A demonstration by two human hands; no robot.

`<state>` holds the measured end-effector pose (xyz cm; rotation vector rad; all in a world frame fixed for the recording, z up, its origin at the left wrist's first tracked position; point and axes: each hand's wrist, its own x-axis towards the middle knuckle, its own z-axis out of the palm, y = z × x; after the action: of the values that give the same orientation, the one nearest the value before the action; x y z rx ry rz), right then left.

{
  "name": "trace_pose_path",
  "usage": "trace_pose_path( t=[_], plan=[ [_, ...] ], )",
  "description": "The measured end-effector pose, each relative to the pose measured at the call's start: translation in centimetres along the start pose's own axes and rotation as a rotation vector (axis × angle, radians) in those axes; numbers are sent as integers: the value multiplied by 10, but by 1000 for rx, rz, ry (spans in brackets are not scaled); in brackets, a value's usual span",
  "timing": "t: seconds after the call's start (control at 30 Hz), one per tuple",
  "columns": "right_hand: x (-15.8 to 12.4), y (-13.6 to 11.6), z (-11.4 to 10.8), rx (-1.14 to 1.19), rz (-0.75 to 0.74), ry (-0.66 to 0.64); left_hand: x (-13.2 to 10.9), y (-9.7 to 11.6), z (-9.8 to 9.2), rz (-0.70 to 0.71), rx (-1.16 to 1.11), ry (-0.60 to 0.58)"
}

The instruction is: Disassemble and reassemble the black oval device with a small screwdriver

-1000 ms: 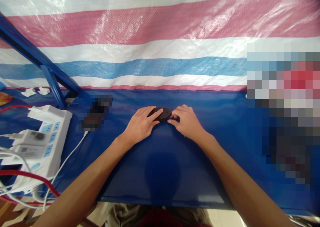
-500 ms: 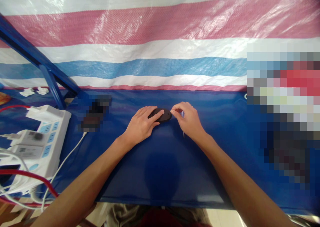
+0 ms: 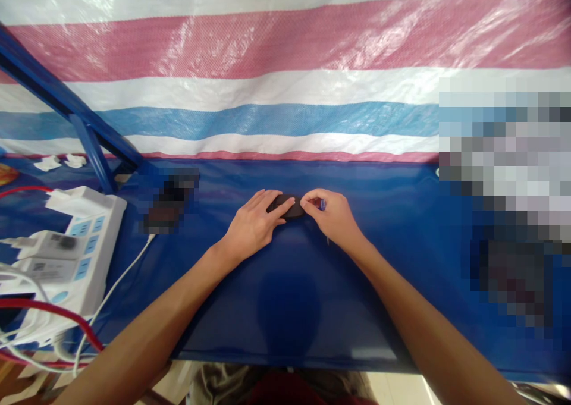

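Note:
A dark, oval computer mouse [image 3: 292, 211] lies on the blue table, its left end covered by fingers. My left hand [image 3: 255, 222] is closed around that end, with the index finger resting along the top. At the other end, my right hand [image 3: 330, 213] pinches thumb and index finger together, touching the mouse. Anything between those fingertips is too small to make out. Held in the same hand's curled fingers is a slim screwdriver [image 3: 323, 204]; its blue part shows by the palm and a thin metal shaft sticks out below.
Left on the table [image 3: 214, 322] stands a white power strip [image 3: 100, 238] with plugs, white cables and a red cable [image 3: 53, 310]. A blurred dark device [image 3: 167, 206] has a white cable attached. Blurred items [image 3: 513, 268] lie at the right. A striped sheet [image 3: 285, 48] hangs behind.
My right hand has come slightly left and down, its fingertips now over the right end of the mouse. The left hand and the mouse have barely shifted.

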<state>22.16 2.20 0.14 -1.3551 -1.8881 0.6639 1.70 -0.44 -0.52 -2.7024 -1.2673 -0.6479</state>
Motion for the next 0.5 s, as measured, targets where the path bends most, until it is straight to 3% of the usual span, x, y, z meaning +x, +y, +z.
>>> trace_pose_path(
  t=[0.27, 0.4, 0.5],
  plan=[
    [0, -4, -3, 43, 70, -3, -1, 0, 1, 15, -35, -1],
    [-4, -9, -5, -68, -112, 50, -1, 0, 2, -16, -62, -7],
    [-6, -9, -7, -150, -220, -1, -2, -3, 4, -59, -98, 0]
  ],
)
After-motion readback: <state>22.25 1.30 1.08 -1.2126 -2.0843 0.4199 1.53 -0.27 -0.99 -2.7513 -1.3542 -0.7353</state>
